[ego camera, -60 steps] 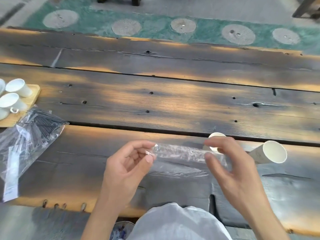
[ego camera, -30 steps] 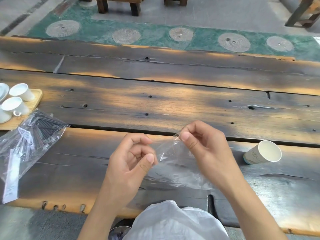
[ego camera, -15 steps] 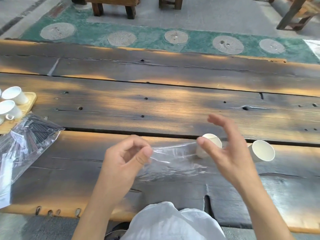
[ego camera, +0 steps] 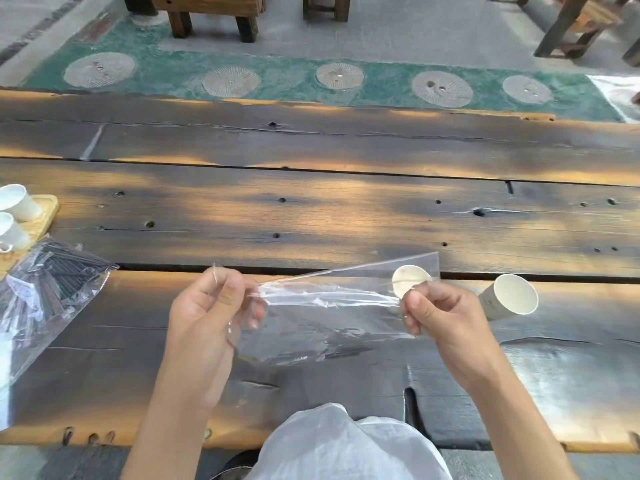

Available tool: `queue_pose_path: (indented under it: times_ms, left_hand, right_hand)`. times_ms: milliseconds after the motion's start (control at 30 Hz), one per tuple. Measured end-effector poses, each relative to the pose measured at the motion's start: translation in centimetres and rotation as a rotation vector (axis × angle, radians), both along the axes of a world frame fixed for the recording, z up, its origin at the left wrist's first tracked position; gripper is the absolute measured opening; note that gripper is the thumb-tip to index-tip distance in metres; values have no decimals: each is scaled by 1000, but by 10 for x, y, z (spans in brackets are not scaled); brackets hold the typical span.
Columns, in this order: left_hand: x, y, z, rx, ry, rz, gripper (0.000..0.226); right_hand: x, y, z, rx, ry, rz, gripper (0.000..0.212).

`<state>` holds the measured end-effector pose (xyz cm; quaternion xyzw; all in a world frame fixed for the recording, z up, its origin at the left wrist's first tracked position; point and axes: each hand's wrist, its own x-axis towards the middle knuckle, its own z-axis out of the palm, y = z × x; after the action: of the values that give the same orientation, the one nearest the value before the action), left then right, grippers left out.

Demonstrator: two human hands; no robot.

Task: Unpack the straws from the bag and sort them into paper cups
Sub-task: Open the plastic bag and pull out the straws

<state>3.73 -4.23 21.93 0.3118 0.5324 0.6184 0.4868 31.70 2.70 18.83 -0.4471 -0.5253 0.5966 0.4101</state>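
Weathered plank table (ego camera: pixel 311 216): left hand (ego camera: pixel 207 317) and right hand (ego camera: pixel 446 313) pinch crinkled clear bag (ego camera: pixel 322 317) taut; paper cup (ego camera: pixel 509 297) beside bag.

- My left hand (ego camera: pixel 204 317) is raised over the table, fingers curled, thumb and forefinger pinched shut.
- My right hand (ego camera: pixel 441 315) mirrors it, pinched tight, both forearms bare and angled inward.

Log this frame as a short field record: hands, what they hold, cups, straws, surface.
left hand: pinching one end of the clear plastic sleeve
right hand: pinching the other end
sleeve: stretched above the table, looks empty
paper cups: two on their sides, one behind the sleeve, one at right
straws: dark, inside bag at left
surface: wooden table
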Motion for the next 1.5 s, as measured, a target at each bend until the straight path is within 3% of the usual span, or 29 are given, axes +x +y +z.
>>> queue_pose_path:
  times_ms: [133,200,333,500,600,667,833,967,1200,1300,1367,1500]
  left_hand:
    - [4,3,-5,-137,-210,98,24]
    - [5,5,-11,-181,-217,168,24]
    - [6,6,-14,-102,254,271,15]
    - [-4,9,-11,263,1102,-2,28]
    - [-3,19,-10,355,1304,-104,43]
    - [0,24,-11,394,1379,-92,35]
    - [3,30,-8,448,1303,-90,25]
    - [4,27,-3,291,1066,-122,25]
    - [1,29,-3,71,894,-61,21]
    - [3,29,-2,86,925,-104,18]
    - [11,30,-1,198,1052,-199,14]
    - [23,32,-3,343,1228,-316,28]
  right_hand:
    - [-4,0,5,-2,-13,14,37]
    - [-5,-1,6,1,-22,24,40]
    - [-6,0,9,-19,-28,0,36]
    - [-4,1,13,-25,-9,4,41]
    - [-6,1,15,-31,-5,25,47]
    - [-7,0,16,-38,-1,41,42]
    - [-6,-3,17,-45,0,40,33]
    - [-4,-3,15,-34,-18,38,34]
    - [-9,-4,15,-2,-74,101,37]
    - [-11,-4,16,-24,-76,119,34]
    - [-13,-5,16,-41,-63,122,31]
    - [-17,-5,17,-60,-49,130,33]
